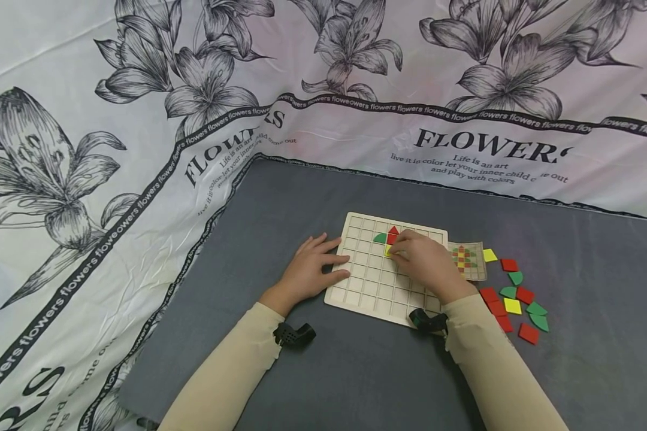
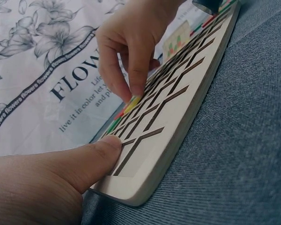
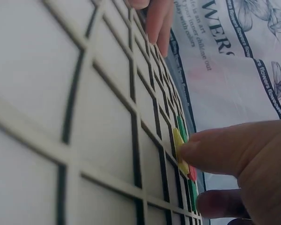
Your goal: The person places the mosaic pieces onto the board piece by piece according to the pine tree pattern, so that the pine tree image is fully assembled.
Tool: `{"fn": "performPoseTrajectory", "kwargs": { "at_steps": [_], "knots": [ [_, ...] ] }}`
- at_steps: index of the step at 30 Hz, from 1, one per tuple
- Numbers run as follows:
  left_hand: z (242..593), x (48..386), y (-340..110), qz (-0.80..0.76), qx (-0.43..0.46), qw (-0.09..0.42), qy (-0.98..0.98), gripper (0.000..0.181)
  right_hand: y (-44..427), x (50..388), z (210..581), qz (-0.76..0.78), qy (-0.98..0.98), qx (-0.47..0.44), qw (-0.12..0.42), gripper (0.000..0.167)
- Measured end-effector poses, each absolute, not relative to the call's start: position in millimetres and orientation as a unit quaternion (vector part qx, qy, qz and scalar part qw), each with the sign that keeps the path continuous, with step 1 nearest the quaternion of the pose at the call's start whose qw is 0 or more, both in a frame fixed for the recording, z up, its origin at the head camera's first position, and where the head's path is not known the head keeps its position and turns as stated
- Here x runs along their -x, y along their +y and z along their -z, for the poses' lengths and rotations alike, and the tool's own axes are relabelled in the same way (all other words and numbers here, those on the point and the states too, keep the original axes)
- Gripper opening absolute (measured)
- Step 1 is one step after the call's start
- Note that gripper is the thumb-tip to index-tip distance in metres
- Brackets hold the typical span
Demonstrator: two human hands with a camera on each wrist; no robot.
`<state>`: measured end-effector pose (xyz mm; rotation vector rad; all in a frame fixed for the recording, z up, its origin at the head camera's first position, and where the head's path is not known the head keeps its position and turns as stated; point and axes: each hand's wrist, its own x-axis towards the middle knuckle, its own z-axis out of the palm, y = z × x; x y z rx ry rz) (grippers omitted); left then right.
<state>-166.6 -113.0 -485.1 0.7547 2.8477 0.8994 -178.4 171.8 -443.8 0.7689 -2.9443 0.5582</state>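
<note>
Apparently, a yellow tile (image 1: pixel 388 251) is being seated in the grid board (image 1: pixel 363 291), just below a red square (image 1: pixel 392 239); the right hand (image 1: pixel 427 261) pinches it, while the left hand (image 1: pixel 310 267) rests spread on the board's left edge. Next likely comes pressing it flush. Right of the board lie a pattern card (image 1: pixel 469 263) and loose pieces (image 1: pixel 513 306); the right hand hides some board cells.

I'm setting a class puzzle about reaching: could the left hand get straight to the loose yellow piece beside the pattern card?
Probably not straight: the left hand is at the left edge of the board, and the right hand is between it and the loose yellow piece. Nothing covers the piece, though.
</note>
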Motion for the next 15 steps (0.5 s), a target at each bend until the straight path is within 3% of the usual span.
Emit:
{"fn": "performPoseTrajectory", "kwargs": {
  "at_steps": [7, 15],
  "knots": [
    [484.0, 166.5, -113.7, -0.296, -0.244, 0.035, 0.923, 0.046, 175.2, 166.0, 436.0, -0.200, -0.954, -0.218, 0.047, 0.019],
    [486.3, 166.1, -114.7, -0.301, -0.247, 0.028, 0.921, 0.046, 190.2, 151.9, 425.1, -0.208, -0.957, -0.197, 0.052, 0.016]
  ]
}}
